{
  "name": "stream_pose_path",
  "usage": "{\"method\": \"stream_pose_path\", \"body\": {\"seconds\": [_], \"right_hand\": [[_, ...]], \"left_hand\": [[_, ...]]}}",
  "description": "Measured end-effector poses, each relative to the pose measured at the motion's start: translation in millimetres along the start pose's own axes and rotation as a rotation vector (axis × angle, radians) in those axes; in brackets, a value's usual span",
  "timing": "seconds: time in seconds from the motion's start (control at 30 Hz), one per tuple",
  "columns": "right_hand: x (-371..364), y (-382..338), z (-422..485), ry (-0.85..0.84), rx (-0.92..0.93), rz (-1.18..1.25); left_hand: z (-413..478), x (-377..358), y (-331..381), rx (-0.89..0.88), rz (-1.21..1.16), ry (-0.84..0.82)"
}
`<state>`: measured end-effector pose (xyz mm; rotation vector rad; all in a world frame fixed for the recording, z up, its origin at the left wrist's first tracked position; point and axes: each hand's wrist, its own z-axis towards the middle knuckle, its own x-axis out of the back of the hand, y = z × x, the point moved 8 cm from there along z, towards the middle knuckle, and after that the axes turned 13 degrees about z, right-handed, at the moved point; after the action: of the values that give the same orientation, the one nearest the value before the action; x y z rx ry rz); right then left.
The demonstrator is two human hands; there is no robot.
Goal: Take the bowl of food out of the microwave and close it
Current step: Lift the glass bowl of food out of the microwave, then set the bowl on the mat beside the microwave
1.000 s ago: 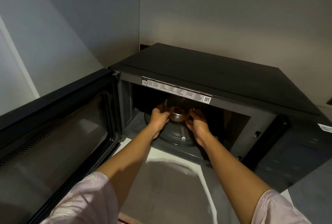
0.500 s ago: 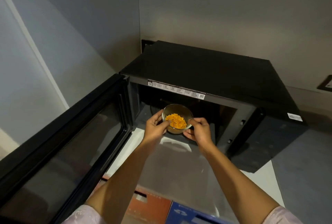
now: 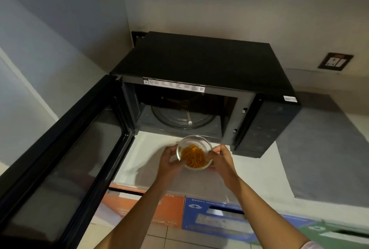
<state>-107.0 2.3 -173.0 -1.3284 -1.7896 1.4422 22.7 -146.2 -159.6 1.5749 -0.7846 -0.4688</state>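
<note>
White counter [image 3: 257, 170], one black microwave [image 3: 201, 62] upper centre, door [image 3: 65, 158] swung wide left. One glass bowl [image 3: 194, 151] outside cavity, over counter front edge, left hand [image 3: 169, 161] and right hand [image 3: 221, 160] clasping its sides.

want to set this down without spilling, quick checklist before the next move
1. Glass bowl clear of the microwave cavity: ok.
2. Both hands on bowl, left hand and right hand at opposite sides: ok.
3. Bowl level: not ok, it looks tipped.
4. Orange food inside the rim: ok.
5. White counter below is bare for set-down: ok.
6. Microwave door shut: not ok, it stands wide open.
</note>
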Motion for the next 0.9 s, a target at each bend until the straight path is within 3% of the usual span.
{"method": "stream_pose_path", "body": {"seconds": [0.33,0.67,0.9], "right_hand": [[116,12,-41,0.278,-0.011,-0.011],[261,-36,-69,0.462,-0.011,-0.026],[353,-84,-57,0.564,0.06,-0.03]], "left_hand": [[-41,-99,-22,0.001,0.108,-0.232],[-77,-243,-2,0.004,0.121,-0.423],[-74,-344,41,-0.094,0.045,-0.492]]}}
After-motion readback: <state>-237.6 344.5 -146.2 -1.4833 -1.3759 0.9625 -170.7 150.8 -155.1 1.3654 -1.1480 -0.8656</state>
